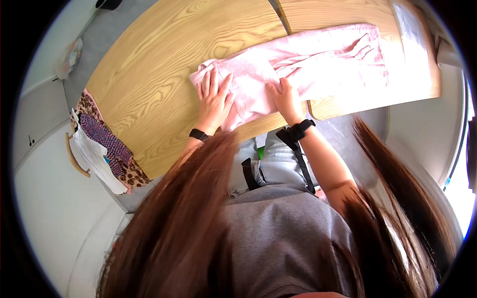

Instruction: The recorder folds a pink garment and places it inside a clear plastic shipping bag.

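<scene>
Under our flat, open left hand [214, 97] and right hand [284, 98] lies the pink garment [298, 64], judged soft, light and limp, best pinched at the folded edge between our palms.

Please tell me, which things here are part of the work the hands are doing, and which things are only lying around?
In use:
- pink garment, spread on the wooden table
- left hand, flat on the garment
- right hand, flat on the garment

Lying about:
- pile of patterned clothes at the table's left edge
- wooden hanger beside the pile
</scene>
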A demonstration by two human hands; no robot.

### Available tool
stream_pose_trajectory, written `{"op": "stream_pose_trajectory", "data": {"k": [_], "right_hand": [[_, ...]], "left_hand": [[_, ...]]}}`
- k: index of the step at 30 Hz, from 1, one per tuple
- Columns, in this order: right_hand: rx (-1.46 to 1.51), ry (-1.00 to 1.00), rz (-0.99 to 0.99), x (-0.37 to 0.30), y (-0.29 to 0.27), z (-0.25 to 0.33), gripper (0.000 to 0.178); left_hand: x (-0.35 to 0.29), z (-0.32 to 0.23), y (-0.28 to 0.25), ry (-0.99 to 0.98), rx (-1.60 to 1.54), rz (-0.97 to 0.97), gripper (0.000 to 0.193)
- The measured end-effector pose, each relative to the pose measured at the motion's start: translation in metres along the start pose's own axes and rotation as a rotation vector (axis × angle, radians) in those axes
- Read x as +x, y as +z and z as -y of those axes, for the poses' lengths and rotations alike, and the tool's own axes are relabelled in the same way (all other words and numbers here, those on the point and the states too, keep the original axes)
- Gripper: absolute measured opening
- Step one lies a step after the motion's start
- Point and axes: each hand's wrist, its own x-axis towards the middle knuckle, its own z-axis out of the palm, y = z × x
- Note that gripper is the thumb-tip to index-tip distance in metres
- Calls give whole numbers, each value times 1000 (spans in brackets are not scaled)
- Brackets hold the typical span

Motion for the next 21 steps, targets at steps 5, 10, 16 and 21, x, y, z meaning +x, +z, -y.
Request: {"op": "stream_pose_trajectory", "data": {"k": [5,10,16,21], "right_hand": [[-380,-602,-251,-23,1,0,51],[-374,-540,-127,-26,17,-16,50],[-259,-519,-51,-24,11,-31,50],[232,-569,14,-14,1,-39,45]], "left_hand": [[-8,7,-6,-143,-303,-428,40],[-28,22,-6,-878,-1175,-70,41],[-11,0,-28,-869,-1713,213,44],[28,-63,-72,-813,-1817,148,50]]}}
